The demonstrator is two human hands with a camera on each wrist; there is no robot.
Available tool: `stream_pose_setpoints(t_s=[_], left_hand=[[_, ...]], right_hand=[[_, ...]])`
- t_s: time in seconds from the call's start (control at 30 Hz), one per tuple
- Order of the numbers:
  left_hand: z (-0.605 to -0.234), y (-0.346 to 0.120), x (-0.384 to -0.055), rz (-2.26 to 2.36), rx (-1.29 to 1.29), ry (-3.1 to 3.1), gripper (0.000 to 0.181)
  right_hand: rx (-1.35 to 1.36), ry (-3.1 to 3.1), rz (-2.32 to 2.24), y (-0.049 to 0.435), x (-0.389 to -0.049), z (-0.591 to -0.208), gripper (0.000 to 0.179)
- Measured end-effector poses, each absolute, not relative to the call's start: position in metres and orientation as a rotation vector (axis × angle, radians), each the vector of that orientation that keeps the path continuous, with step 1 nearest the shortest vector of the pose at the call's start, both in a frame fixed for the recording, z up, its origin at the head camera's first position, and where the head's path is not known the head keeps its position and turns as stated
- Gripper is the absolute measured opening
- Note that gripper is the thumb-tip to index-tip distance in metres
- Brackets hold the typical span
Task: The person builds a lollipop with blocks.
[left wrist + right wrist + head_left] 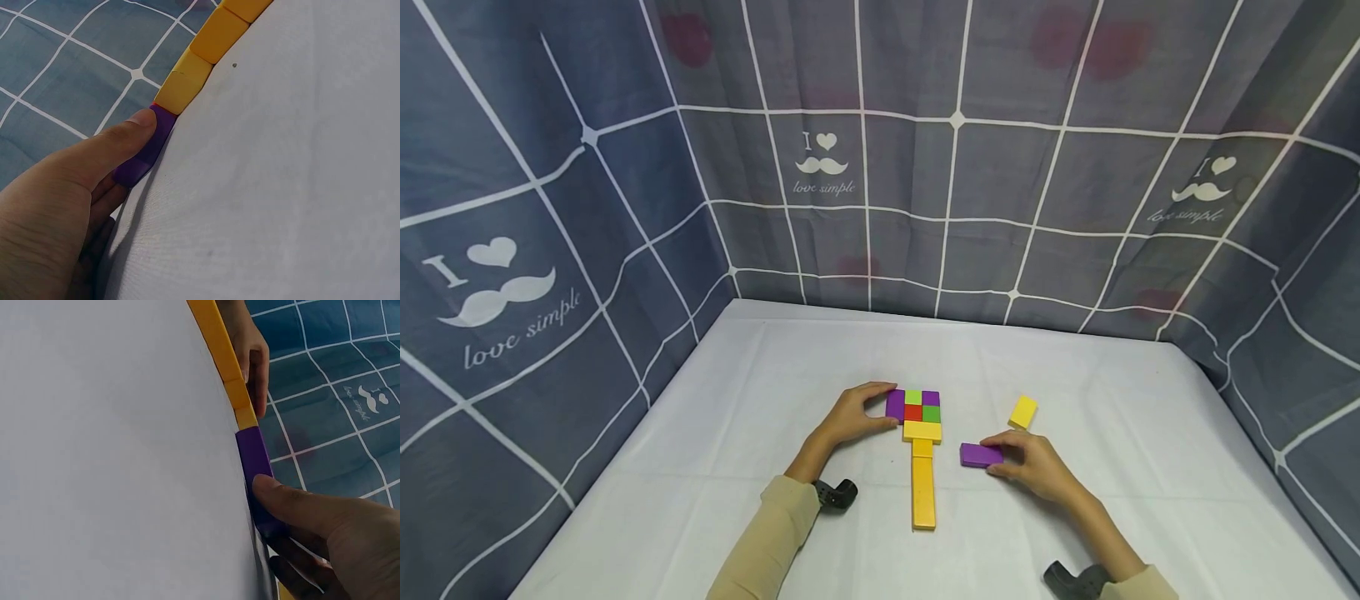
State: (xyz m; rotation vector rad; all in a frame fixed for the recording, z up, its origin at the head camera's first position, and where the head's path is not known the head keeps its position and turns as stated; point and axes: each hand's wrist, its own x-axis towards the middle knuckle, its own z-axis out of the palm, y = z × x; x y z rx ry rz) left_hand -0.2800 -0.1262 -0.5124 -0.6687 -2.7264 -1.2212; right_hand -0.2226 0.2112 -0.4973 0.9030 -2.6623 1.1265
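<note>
My left hand [852, 412] pinches a purple block [895, 405] between thumb and fingers, at the left side of a flat block arrangement. Beside that block lie small squares: lime [913, 397], purple [931, 397], red [913, 412] and green [931, 413]. Below them a yellow block [922, 431] lies crosswise, with a short orange-yellow block [922, 448] and a long one [923, 492] in line beneath. To the right, my right hand [1037, 468] pinches a second purple block [981, 455] by its right end, apart from the arrangement. In the right wrist view the thumb presses that purple block [255, 453].
A loose yellow block [1022, 412] lies just beyond my right hand. White cloth [760, 358] covers the table. Dark grid-patterned curtains [910, 167] hang along the back and both sides. Each wrist wears a black device [837, 496].
</note>
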Motion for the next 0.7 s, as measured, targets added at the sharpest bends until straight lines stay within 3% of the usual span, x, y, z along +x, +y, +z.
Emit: stream_pose_setpoints(t_s=[0.37, 0.7], left_hand=[[-0.512, -0.127, -0.280, -1.231, -0.674, -2.732, 0.067], [-0.511, -0.127, -0.280, -1.212, -0.672, -2.740, 0.066]], right_hand=[[0.772, -2.627, 1.138, 0.199, -0.230, -0.482, 0.035], [0.757, -2.608, 1.082, 0.166, -0.280, -0.448, 0.034]])
